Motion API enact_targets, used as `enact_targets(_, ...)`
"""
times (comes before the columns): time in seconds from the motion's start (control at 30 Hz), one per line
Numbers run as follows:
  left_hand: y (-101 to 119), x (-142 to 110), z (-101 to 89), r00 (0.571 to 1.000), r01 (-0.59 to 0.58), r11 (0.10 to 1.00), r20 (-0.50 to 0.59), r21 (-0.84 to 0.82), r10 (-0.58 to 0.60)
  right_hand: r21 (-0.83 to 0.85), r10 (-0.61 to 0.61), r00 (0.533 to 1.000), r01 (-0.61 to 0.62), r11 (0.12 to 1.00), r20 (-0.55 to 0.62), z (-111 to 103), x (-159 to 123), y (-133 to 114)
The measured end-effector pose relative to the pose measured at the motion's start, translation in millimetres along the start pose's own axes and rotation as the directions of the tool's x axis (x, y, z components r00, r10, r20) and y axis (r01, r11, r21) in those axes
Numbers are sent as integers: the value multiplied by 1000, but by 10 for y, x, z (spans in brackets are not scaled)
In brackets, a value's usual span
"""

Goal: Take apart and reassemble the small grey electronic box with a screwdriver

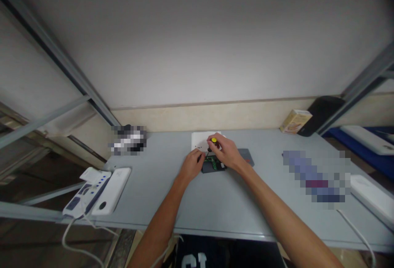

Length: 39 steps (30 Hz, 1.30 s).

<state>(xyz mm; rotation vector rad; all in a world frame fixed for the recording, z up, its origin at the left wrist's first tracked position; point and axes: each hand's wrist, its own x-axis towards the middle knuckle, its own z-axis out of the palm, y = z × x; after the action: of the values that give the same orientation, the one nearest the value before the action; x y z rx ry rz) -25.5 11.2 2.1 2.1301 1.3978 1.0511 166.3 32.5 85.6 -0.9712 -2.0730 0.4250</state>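
My right hand (227, 152) is closed around a small screwdriver (214, 140) with a yellow cap, held nearly upright. Its tip points down at a green circuit board (213, 161) in a dark, flat device casing (212, 169). With its fingers bent together, my left hand (193, 164) grips the casing's left edge. Behind both hands lies a white sheet (200, 138) bearing several tiny dark pieces, perhaps screws, too small to make out. A flat grey panel (248, 157) rests on the table just right of the casing, partly behind my right hand.
A white power strip (88, 192) and a white oblong device (112, 190) lie on the grey table (221, 214) at left, with cables over the edge. At back right stand a yellow box (296, 121) and a black object (321, 114). Another white device (374, 198) sits far right.
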Motion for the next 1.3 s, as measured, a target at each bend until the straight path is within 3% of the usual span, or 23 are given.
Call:
enact_targets(0.57, 19, 2, -10, 1000, 1, 1000, 11, -29, 0, -44, 31, 999, -33, 998, -44, 4, -80, 60)
enact_targets(0.9, 15, -4, -4, 1000, 1, 999, 2, -48, -1, 21, 87, 986, -85, 996, -142, -14, -112, 144)
enact_targets(1.3, -2, -4, -19, 1000, 4, 994, -22, -110, -7, 216, 272, 878, -199, 956, -395, 21, -222, 269)
